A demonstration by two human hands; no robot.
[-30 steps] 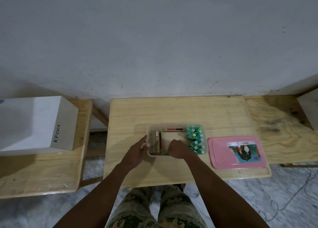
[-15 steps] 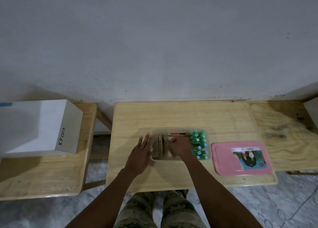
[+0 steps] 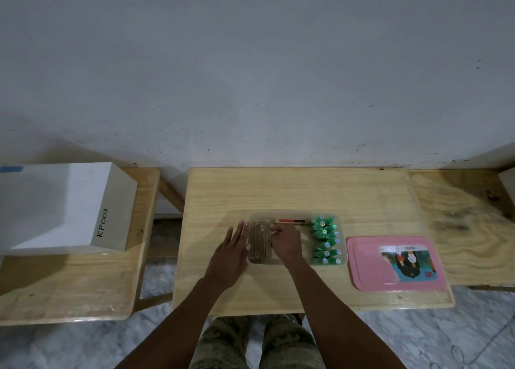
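Observation:
A clear plastic tray (image 3: 344,257) sits on the middle wooden table (image 3: 292,190). Inside it, at the left, several slim brown boxes (image 3: 260,239) stand side by side on edge. A flat box with a red and black stripe (image 3: 291,221) lies along the tray's far edge, and several green capped bottles (image 3: 324,239) fill the right side. My left hand (image 3: 232,253) lies flat with straight fingers against the tray's left side. My right hand (image 3: 285,242) is inside the tray with curled fingers against the brown boxes; what it holds is hidden.
A pink lid (image 3: 395,263) with a picture sticker lies on the table right of the tray. A white box marked KP003 (image 3: 69,210) stands on the left bench (image 3: 69,285). Another wooden bench (image 3: 468,215) adjoins on the right. The wall rises right behind the table.
My left hand let go of the tray's left edge and opened flat beside it. My right hand moved deeper into the tray along the brown boxes. The camera tilted slightly.

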